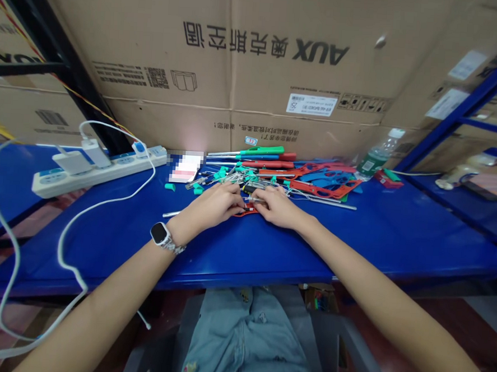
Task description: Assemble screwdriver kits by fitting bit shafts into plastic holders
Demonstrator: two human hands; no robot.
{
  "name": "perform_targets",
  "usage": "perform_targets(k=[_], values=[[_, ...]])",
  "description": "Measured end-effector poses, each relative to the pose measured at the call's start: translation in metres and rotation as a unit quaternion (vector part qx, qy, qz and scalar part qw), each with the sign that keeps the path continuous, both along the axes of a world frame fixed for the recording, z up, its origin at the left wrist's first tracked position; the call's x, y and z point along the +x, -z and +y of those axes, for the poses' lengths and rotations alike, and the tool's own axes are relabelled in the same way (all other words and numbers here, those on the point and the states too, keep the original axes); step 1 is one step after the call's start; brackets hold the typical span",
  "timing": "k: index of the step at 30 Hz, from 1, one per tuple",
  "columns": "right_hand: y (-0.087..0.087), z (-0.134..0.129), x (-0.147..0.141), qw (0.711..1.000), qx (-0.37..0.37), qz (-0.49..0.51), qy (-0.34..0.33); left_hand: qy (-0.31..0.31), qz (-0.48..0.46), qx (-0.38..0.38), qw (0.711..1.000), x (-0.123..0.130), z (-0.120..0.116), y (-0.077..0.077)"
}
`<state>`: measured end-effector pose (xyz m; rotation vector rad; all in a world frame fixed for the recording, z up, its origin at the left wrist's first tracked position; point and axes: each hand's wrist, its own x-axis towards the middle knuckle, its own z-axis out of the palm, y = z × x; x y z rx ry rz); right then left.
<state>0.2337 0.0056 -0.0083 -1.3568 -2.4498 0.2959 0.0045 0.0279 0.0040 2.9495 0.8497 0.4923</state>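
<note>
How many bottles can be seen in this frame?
2: a clear plastic bottle with a white cap, at the colourful tool pile's right end, and a pale, blue-capped bottle, at far right. Others could be hidden.

Moderate, diffuse light with stretched, soft edges
</note>
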Motion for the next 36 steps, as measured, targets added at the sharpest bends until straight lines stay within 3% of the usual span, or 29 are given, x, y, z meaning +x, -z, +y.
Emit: perform_targets(k=[12,22,30,36], values=[[0.003,-0.001,-0.003,1.000,-0.001,-0.021,0.016,-0.077,0.066,-0.015,0.995,0.017,-0.020,-0.018],[0.003,-0.001,-0.004,1.000,-0.018,0.008,0.008,-0.050,0.047,0.033,0.997,0.015,-0.018,-0.012],[0.004,-0.002,-0.002,1.000,-0.005,-0.016,0.002,-0.055,0.013,0.014,0.998,0.012,-0.020,-0.007],[0.003,-0.004,-0.003,1.000,-0.007,-0.017,0.003,-0.015,0.010,0.038,0.999,0.009,-0.028,-0.003]])
